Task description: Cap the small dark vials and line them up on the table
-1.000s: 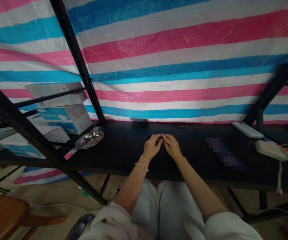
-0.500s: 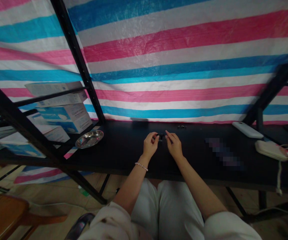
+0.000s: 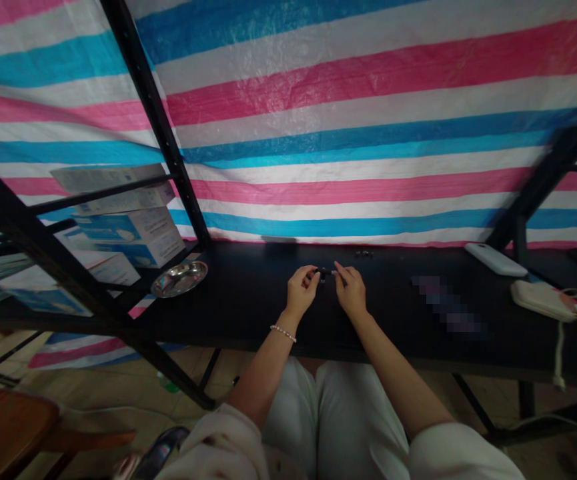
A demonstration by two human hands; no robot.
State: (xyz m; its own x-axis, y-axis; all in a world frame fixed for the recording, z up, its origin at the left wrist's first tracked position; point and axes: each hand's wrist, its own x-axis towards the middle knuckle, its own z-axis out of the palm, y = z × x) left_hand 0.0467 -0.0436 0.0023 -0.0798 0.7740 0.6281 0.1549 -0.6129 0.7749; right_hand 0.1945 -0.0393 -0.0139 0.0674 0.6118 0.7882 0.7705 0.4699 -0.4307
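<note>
Over the black table (image 3: 248, 313), my left hand (image 3: 301, 288) pinches a small dark object (image 3: 325, 272) between thumb and fingers. The object is short and bar-like, with some shiny bits near its left part; its kind is too small to make out. My right hand (image 3: 351, 290) is closed at the object's right end, thumb and forefinger together. Whether those fingertips grip that end or a tiny separate piece cannot be seen. Behind my hands, a few small shiny dark pieces (image 3: 364, 253) lie near the table's back edge.
A round metal dish (image 3: 180, 278) is on the left beside the black rack post (image 3: 161, 120) and stacked boxes (image 3: 151, 233). To the right lie a blurred-out item (image 3: 448, 307), a white oblong object (image 3: 495, 260) and a pale power strip (image 3: 543, 301) with a cord.
My right hand has shifted very slightly right, and more of the dark object shows between my hands. My left hand stays almost in place.
</note>
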